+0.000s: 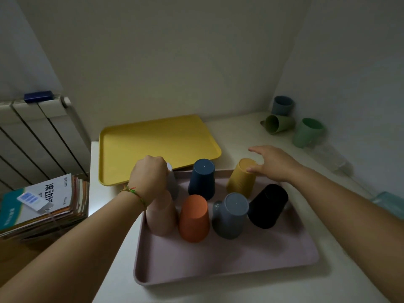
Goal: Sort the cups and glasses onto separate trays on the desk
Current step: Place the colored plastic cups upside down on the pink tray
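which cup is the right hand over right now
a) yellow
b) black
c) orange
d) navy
a: the right hand, fingers spread open, is over the top of the upturned yellow cup at the back right of the pink tray, while the left hand grips a pale grey cup at the back left.

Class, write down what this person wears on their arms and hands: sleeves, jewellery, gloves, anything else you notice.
No sleeve shows on the left arm or the right arm. A thin braided thread bracelet, red, green and yellow, circles the wrist of the left hand. The right hand has no ring, watch or glove in view.
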